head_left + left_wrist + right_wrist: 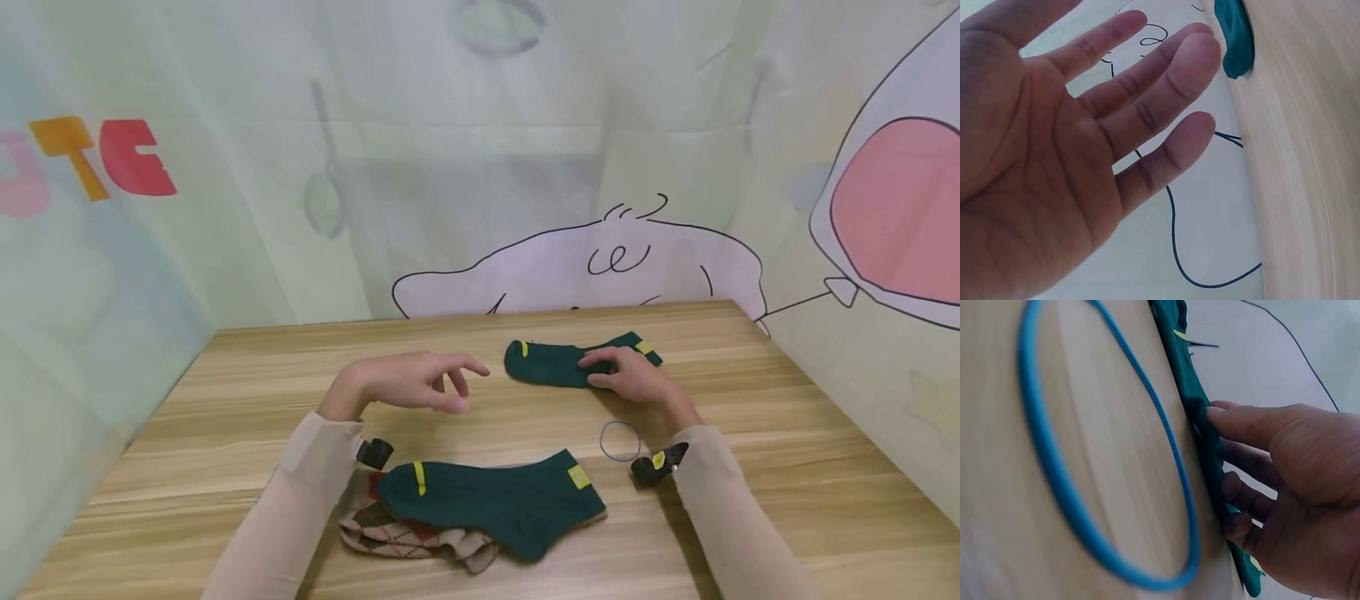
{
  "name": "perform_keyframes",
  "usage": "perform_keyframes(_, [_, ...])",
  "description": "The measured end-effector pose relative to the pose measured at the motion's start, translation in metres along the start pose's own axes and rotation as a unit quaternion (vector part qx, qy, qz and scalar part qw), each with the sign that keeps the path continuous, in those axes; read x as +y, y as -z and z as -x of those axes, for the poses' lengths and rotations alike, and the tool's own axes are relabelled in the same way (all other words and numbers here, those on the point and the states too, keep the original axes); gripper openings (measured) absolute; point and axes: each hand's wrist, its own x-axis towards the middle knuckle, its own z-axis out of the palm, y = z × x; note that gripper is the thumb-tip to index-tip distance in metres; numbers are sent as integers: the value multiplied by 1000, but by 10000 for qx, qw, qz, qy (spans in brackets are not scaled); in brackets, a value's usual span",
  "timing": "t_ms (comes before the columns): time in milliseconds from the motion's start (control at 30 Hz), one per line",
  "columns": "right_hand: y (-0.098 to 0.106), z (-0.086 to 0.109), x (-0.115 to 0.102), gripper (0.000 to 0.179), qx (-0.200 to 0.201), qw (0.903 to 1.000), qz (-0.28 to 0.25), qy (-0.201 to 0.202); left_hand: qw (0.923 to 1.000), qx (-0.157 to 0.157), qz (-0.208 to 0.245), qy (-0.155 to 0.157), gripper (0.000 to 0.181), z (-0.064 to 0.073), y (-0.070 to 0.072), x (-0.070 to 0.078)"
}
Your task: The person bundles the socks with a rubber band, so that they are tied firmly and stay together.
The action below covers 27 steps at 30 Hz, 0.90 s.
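Note:
A dark green sock [551, 365] with yellow marks lies flat toward the back of the table. My right hand [630, 377] rests on it, thumb and fingertips touching its fabric in the right wrist view. My left hand [420, 382] hovers over the table to the left of that sock, fingers apart and holding nothing. Nearer to me, a second green sock [487, 500] with a yellow label lies on top of a beige and red argyle sock [390, 533], which is partly covered.
A thin blue rubber band [602, 442] lies on the wooden table [825, 467], beside my right wrist. Printed fabric [262, 208] walls off the back and both sides of the table. Each wrist wears a black strapped device [660, 465].

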Motion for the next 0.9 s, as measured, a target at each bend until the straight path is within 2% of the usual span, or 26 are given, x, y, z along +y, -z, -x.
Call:
perform_keyframes(167, [-5,-2,-8,27,-310,9990,-90,320,9999,60,-107,-19,60,0,0,-2])
perform_keyframes(300, [-8,-3,-14,27,-525,9970,-153,549,9998,90,-168,106,60,-2,-1,-6])
perform_keyframes(633, [-11,-4,-25,33,-1005,9921,-489,568,9994,-212,60,255,62,-11,-9,-17])
perform_keyframes(900, [-9,-7,-23,35,-1072,9893,-736,666,9990,-277,115,335,59,-16,-14,-24])
